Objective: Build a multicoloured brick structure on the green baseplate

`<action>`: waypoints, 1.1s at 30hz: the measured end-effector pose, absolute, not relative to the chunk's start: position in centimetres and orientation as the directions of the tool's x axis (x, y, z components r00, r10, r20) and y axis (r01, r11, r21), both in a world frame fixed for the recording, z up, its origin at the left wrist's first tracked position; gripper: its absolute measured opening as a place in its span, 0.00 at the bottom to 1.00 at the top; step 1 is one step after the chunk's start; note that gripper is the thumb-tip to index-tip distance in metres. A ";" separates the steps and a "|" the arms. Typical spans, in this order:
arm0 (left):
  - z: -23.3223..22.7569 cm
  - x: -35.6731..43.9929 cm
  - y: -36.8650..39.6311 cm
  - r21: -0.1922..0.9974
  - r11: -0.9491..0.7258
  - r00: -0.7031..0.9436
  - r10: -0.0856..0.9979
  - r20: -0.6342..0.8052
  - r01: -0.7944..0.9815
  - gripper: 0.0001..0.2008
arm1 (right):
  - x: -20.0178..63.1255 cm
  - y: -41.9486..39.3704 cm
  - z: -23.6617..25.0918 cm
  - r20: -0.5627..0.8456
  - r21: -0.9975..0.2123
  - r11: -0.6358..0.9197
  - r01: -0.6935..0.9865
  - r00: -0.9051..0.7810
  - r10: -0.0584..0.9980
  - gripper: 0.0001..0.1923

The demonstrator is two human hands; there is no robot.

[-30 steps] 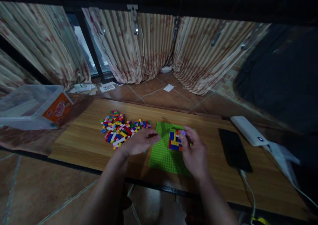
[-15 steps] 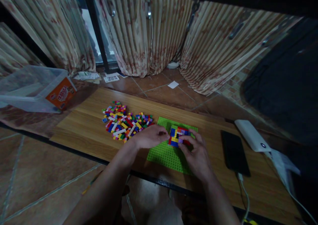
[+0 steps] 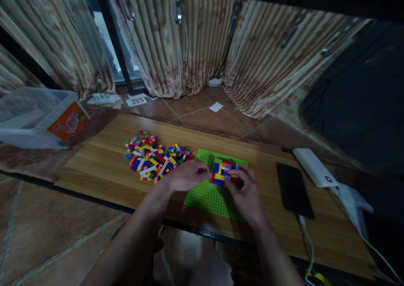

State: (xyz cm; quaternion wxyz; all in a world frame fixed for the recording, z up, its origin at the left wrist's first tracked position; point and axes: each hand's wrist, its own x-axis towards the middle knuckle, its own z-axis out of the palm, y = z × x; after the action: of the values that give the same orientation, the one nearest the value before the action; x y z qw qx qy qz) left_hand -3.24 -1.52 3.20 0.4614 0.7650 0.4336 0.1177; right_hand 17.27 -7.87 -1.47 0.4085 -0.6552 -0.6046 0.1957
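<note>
A flat block of coloured toy bricks (image 3: 218,172), with blue, yellow and red pieces, sits on a green studded baseplate (image 3: 208,202). My right hand (image 3: 248,193) reaches over its right side, thumb and index finger closing on a small purple brick (image 3: 227,178) at the block's top. Beside the block's left edge is my left hand (image 3: 189,176), loosely curled, with a gap between thumb and fingers and nothing visible in it. Left of the baseplate lies a loose pile of mixed bricks (image 3: 153,162), partly hidden behind my left hand.
The wooden table (image 3: 91,164) also bears a black phone (image 3: 295,189) with a white cable and a white power bank (image 3: 312,166) on the right. A clear plastic bin (image 3: 31,136) with an orange label stands at the far left. Curtains (image 3: 195,46) hang behind.
The whole view has shifted slightly, so most things appear a little further left. Both hands keep nearly the same place around the brick block.
</note>
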 end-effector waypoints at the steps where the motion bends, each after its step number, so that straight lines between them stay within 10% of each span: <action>1: 3.2 -3.2 -1.6 0.806 -0.202 0.597 0.772 -0.218 0.556 0.14 | 17.3 -7.8 -1.6 0.236 -0.776 0.062 0.627 0.198 0.951 0.11; 33: 2.8 -4.1 -1.4 0.860 -0.217 0.608 0.783 -0.129 0.462 0.14 | 16.9 -6.6 -3.4 0.098 -0.898 -0.084 0.432 0.381 0.919 0.19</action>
State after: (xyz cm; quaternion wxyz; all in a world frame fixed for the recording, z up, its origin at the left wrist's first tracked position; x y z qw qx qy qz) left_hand -4.10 -1.43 2.81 0.4738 0.7612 0.4089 0.1697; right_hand 16.88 -6.60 -3.37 0.4660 -0.6881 -0.4909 0.2616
